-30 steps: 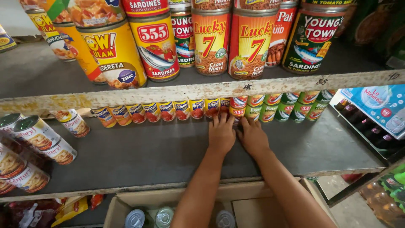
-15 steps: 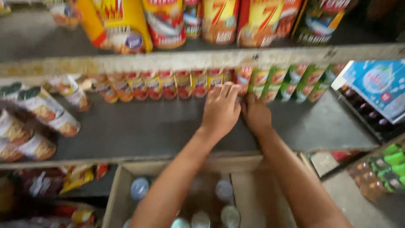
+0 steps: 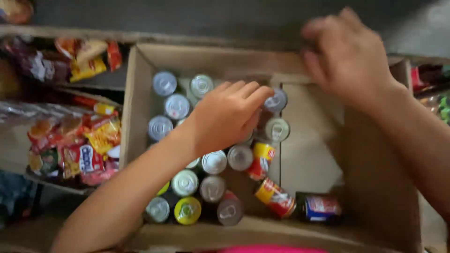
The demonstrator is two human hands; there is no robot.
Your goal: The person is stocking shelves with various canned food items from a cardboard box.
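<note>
Left hand, grip loosely curled and holding nothing, hovers over upright silver-topped tin cans in a brown cardboard box; blurred right hand, grip unclear, is at the box's far rim.

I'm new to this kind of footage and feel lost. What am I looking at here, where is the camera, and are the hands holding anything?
No machine here: the one picture comes from a camera on a person's head, looking down at their own bare hands. Below is an open brown cardboard box holding small round metal cans, most upright, a few lying on their sides. The left hand reaches into the box over the cans; whether it grips one is hidden. The right hand, blurred, is at the box's far edge. Left of the box lie colourful snack packets.
</note>
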